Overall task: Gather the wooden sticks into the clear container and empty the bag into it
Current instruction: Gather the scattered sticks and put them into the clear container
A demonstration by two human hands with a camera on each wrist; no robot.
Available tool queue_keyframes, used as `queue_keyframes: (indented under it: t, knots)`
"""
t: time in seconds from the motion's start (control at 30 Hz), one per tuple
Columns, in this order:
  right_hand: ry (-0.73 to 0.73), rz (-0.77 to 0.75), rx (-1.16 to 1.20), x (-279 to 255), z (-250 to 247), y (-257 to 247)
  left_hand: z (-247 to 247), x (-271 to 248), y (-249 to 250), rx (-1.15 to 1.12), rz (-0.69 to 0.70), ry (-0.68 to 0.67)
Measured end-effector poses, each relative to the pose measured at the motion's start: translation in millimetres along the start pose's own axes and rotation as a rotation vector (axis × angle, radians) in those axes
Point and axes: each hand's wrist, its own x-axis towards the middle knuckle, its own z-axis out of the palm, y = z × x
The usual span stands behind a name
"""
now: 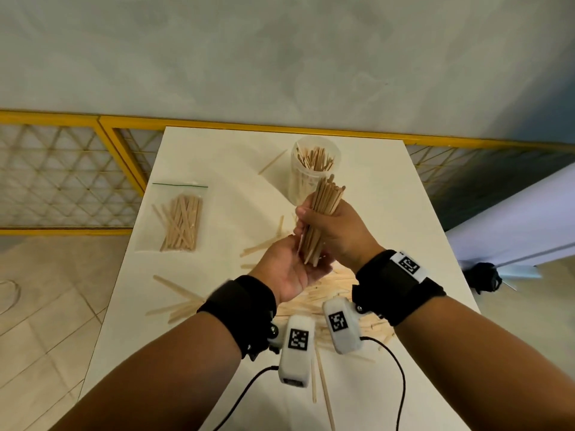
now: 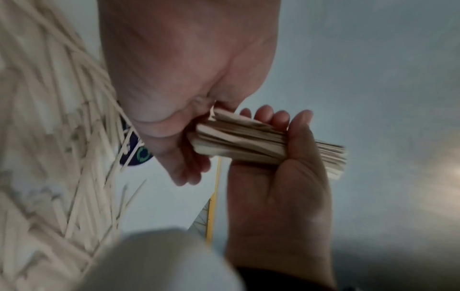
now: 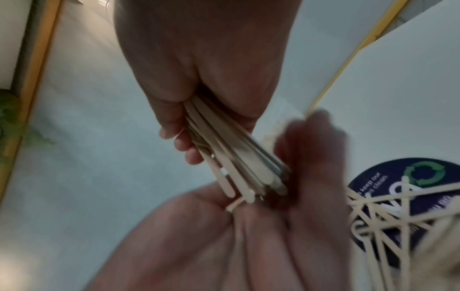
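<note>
Pale wall and a yellow lattice rail stand behind the white table [image 1: 199, 157] I work at. My right hand [image 1: 339, 231] wraps a bundle of wooden sticks [image 1: 322, 217] at mid-length, fingers curled tight; my left hand [image 1: 289, 272] lies spread under the lower ends, squaring them. They look light, stiff and smooth, likely to fan out and slip, so I would keep hold at the middle. The clear container [image 1: 314, 168], already part filled, stands near the table's far edge. The bag [image 1: 179, 219] lies unemptied by the left edge. Loose sticks [image 1: 177, 306] litter the near part of the table.
</note>
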Motion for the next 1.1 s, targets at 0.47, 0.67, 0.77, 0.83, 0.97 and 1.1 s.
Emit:
queue_keyframes:
  t: [0.47,0.67,0.77,0.83,0.97,1.1]
  knots:
    - [0.485,-0.35,0.439,167.5,-59.5,-64.2,-57.6,158.8,152.2,1.801,0.388,0.383]
    - [0.581,-0.13,0.279,196.6,-71.0,-26.6,-58.2,207.3,169.1,2.201,0.186,0.301]
    - [0.57,-0.17,-0.007,199.1,-80.3,-15.0,-61.8,209.9,161.6,2.314,0.174,0.278]
    - [0.463,-0.188,-0.203,195.6,-81.8,-10.7,-67.5,204.0,153.1,2.337,0.236,0.277]
    - [0.351,-0.169,-0.355,185.7,-80.7,-0.5,-78.5,180.4,130.6,2.279,0.331,0.263]
    - [0.632,-0.354,-0.403,165.9,-85.5,5.1,-92.7,146.3,101.2,2.214,0.381,0.265]
